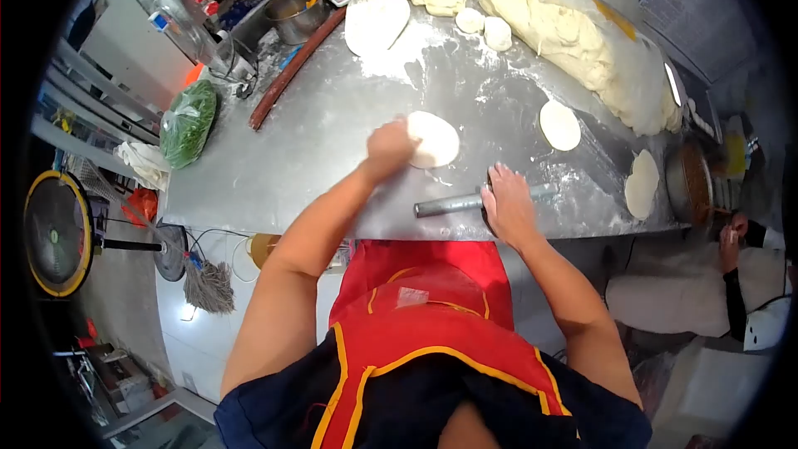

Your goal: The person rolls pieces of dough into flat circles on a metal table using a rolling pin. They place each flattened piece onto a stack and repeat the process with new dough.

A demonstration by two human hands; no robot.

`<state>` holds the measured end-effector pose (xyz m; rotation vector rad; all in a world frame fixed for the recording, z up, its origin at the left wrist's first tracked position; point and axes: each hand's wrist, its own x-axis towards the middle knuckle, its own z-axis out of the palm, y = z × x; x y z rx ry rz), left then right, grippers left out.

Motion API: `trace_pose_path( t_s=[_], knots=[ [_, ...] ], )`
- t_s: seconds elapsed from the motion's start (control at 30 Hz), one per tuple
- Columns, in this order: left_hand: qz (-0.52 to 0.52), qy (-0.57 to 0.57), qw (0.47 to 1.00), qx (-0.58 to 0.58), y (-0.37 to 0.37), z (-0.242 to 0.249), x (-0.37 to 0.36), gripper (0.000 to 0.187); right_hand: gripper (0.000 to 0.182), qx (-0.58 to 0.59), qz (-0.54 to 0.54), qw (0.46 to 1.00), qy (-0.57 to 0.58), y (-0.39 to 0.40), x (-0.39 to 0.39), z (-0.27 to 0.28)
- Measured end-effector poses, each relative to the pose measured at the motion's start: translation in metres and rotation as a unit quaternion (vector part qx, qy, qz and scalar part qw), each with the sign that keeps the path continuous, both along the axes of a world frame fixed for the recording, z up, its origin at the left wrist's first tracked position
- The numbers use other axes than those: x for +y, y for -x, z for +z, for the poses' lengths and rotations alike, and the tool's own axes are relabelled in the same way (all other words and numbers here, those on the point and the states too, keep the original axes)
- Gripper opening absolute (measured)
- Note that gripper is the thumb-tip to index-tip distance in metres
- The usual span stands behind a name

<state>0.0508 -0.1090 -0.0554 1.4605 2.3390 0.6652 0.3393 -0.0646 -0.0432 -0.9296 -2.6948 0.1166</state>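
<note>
A flattened round of white dough (435,140) lies on the floured metal table, in front of me. My left hand (391,150) is closed on its left edge, the fingers curled and partly hidden. To the right, my right hand (509,206) lies over a grey metal rolling pin (449,204), fingers stretched out flat past it. The pin lies crosswise near the table's front edge, apart from the dough. Another flattened round (559,125) sits to the right, and a longer flat piece (642,185) lies by the right edge.
At the back are a large dough mass (557,33), small dough balls (497,34) and a floured dough slab (376,23). A long red-brown rod (298,68), a metal pot (295,17) and bagged greens (189,123) stand left. A co-worker's hands (731,241) are beside a filling bowl (692,181).
</note>
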Motion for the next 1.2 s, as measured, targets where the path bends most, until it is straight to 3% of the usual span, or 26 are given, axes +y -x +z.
trace_pose_path(
  t_s=[0.1,0.3,0.37,0.43,0.5,0.53,0.63,0.67,0.77,0.8,0.9,1.03,1.07,1.17,1.2],
  knots=[
    [-0.077,0.081,0.994,-0.005,-0.042,0.014,0.003,0.052,0.049,0.017,-0.045,0.998,-0.044,0.032,0.019,-0.009],
    [-0.004,0.048,0.997,-0.067,-0.035,0.022,0.05,0.056,0.049,0.013,-0.087,0.996,0.017,0.115,0.101,-0.008],
    [-0.012,0.055,0.996,-0.068,-0.034,0.019,0.056,0.047,0.049,-0.009,-0.069,0.997,0.031,0.124,0.11,-0.01],
    [-0.062,0.05,0.996,-0.031,-0.034,0.014,0.054,0.042,0.05,-0.005,-0.039,0.995,0.092,0.103,0.081,0.011],
    [-0.038,0.03,0.997,-0.055,-0.025,0.003,0.038,0.04,0.051,0.009,0.008,1.0,-0.025,0.055,0.046,-0.018],
    [-0.03,0.02,0.997,-0.064,-0.017,-0.001,0.031,0.039,0.051,0.003,0.022,1.0,-0.009,0.029,0.02,-0.01],
    [-0.122,0.08,0.959,-0.244,0.0,-0.009,0.014,0.04,0.052,0.006,0.015,1.0,-0.005,0.027,0.017,-0.001],
    [-0.192,0.143,0.947,-0.215,-0.001,0.005,0.019,0.042,0.052,0.007,0.0,1.0,-0.003,0.034,0.017,-0.004],
    [-0.16,0.06,0.984,-0.042,-0.022,0.019,0.041,0.044,0.052,0.008,-0.029,0.999,-0.026,0.094,0.081,-0.016],
    [-0.128,0.124,0.981,-0.081,-0.027,0.036,0.05,0.044,0.052,-0.016,-0.031,0.998,-0.054,0.107,0.1,-0.031],
    [-0.106,0.123,0.982,-0.092,-0.031,0.04,0.054,0.042,0.054,0.047,-0.024,0.998,0.029,0.117,0.093,-0.011],
    [-0.138,-0.003,0.987,-0.079,0.006,-0.009,0.033,0.037,0.054,-0.001,0.033,0.999,0.026,0.033,0.02,-0.005],
    [-0.102,-0.012,0.991,-0.082,0.009,-0.01,0.021,0.033,0.055,0.005,0.045,0.999,0.027,0.018,0.007,0.0],
    [-0.182,0.085,0.958,-0.203,0.006,-0.005,0.005,0.032,0.053,0.006,-0.001,1.0,0.027,0.029,0.009,-0.002],
    [-0.225,0.091,0.958,-0.15,0.003,0.009,0.011,0.035,0.053,0.002,-0.001,1.0,0.011,0.046,0.026,-0.008]
  ],
)
